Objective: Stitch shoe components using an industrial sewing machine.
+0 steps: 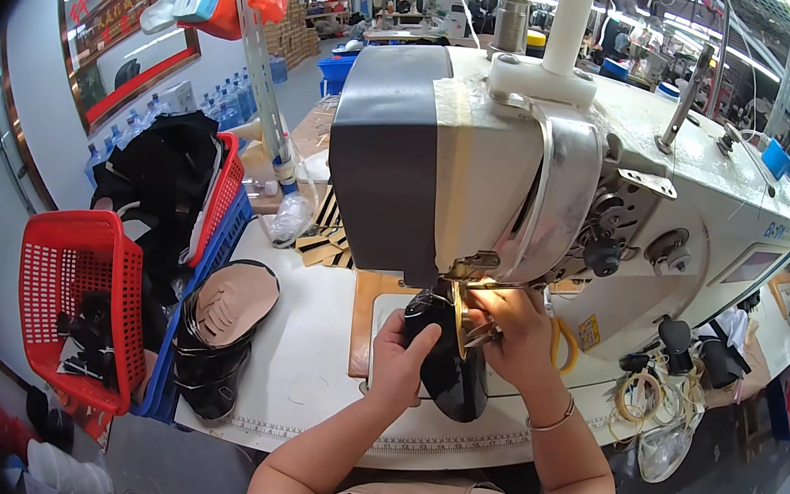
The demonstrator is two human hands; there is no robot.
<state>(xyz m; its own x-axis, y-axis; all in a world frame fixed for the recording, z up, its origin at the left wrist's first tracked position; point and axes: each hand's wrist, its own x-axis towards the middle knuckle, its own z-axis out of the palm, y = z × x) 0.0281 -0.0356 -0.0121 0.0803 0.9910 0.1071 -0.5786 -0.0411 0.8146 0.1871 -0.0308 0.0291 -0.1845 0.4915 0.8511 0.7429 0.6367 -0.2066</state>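
Note:
A glossy black shoe upper (457, 382) stands under the needle area of a large white and grey sewing machine (492, 170). My left hand (400, 357) is closed on the upper's left side, thumb on the black material. On the other side, my right hand (516, 333) is bent in close beside the lit needle area, its fingers curled together. Small shiny metal parts show by those fingertips; whether they belong to the machine or to a held tool is unclear. The machine head partly hides the upper's far end.
Left of the machine, a stack of black shoe pieces with beige insides (235, 305) stands on the table. Red baskets (82, 248) and a blue crate (168, 387) hold black pieces. At the right edge hang tape rolls (639, 395) and a clear bag (667, 452).

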